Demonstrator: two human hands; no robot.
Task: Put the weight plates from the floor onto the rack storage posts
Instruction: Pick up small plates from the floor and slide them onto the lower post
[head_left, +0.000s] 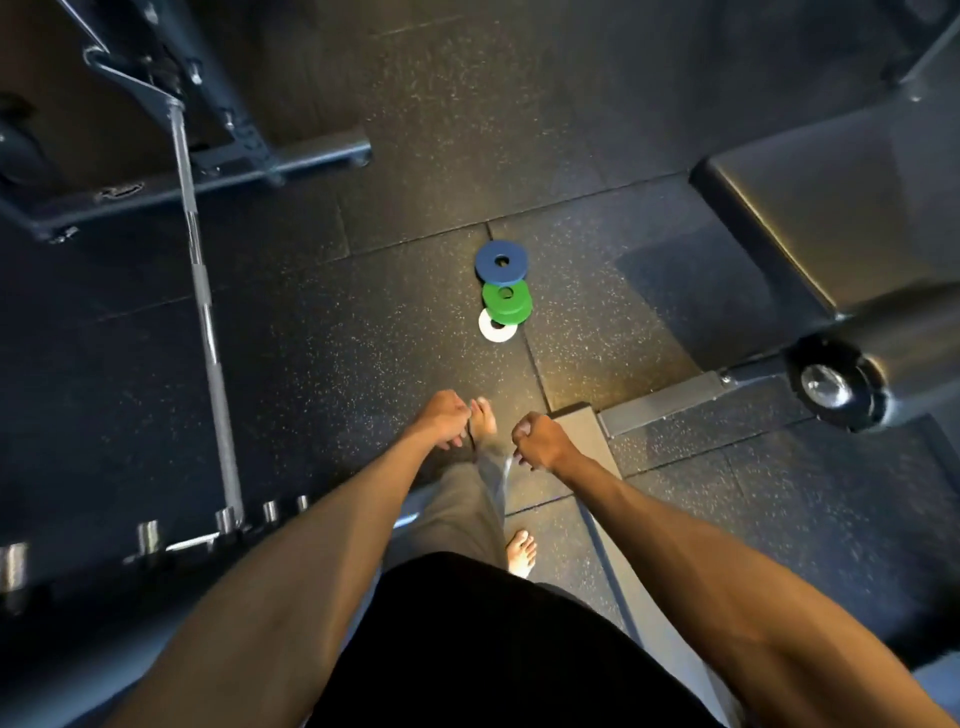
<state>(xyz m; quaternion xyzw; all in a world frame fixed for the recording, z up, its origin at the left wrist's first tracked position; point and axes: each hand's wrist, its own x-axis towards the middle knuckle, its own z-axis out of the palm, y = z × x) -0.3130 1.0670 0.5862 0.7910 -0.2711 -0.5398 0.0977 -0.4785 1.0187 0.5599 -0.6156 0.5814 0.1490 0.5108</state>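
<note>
Head view shows blue plate (501, 261), green plate (507, 302) and white plate (496, 326) overlapping on the floor (363, 338) ahead, untouched. Left hand (444, 418) and right hand (537, 441) hang loosely curled, empty, likely approaching them.

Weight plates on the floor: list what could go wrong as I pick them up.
The green plate overlaps the white plate and blue plate, so lifting one may drag another. Your feet are bare; a dropped plate could land on toes. The barbell stands close on the left and could be bumped.
</note>
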